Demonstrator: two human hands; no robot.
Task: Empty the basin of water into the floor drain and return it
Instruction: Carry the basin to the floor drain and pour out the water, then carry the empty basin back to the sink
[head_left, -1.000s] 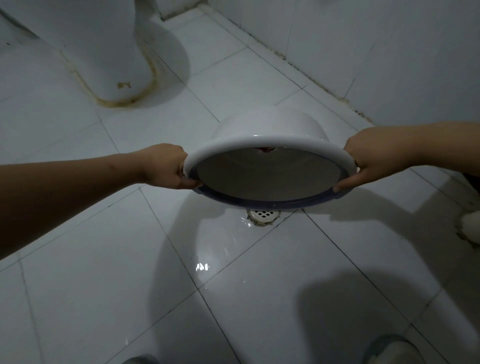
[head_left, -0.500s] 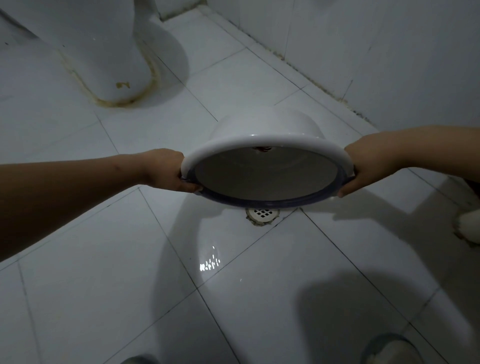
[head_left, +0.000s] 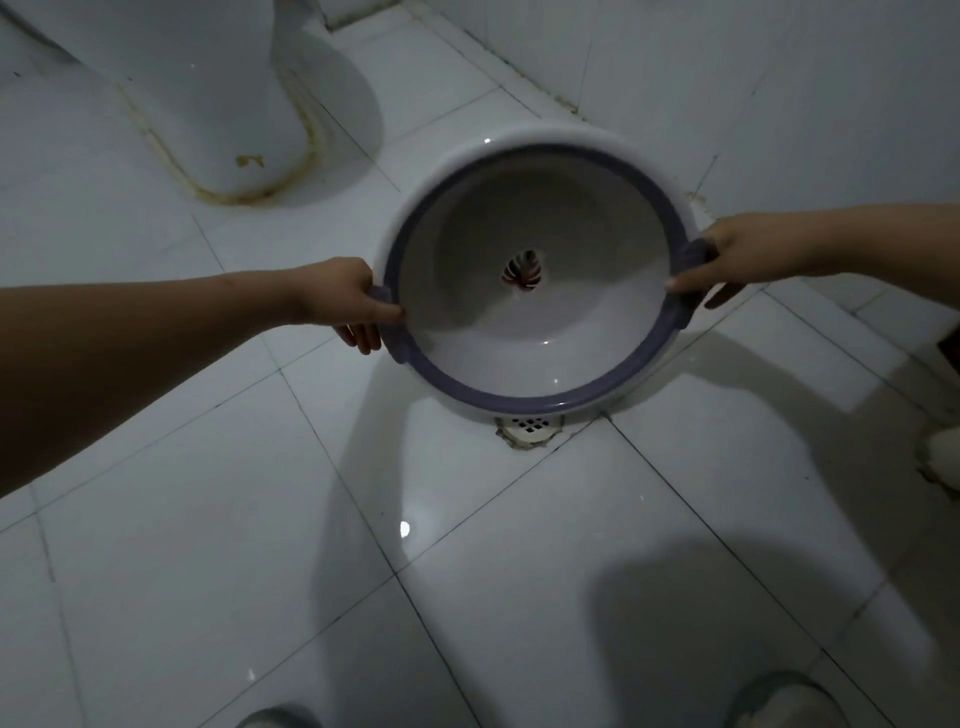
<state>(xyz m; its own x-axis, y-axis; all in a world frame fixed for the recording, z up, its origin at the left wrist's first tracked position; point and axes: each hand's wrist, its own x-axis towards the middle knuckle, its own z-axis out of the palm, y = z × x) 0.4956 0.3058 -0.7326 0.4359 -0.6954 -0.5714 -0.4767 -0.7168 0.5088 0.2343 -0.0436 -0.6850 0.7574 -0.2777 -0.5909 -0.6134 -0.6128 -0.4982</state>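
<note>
A round white basin (head_left: 540, 338) with a purple rim and a leaf print at its centre hangs above the floor, its mouth turned towards me. No water shows inside it. My left hand (head_left: 340, 301) grips the purple handle on its left side. On the opposite handle my right hand (head_left: 748, 257) holds on, thumb over the rim. The floor drain (head_left: 529, 427), a small white grate, peeks out just below the basin's near edge.
A toilet base (head_left: 218, 109) with a stained seam stands at the back left. A white tiled wall (head_left: 753, 93) runs along the right. The floor tiles (head_left: 405, 530) are wet and glossy. My two feet show at the bottom edge.
The basin has swung from tipped steeply over the drain to facing me, so its whole inside and leaf print now show. Both hands keep their grip.
</note>
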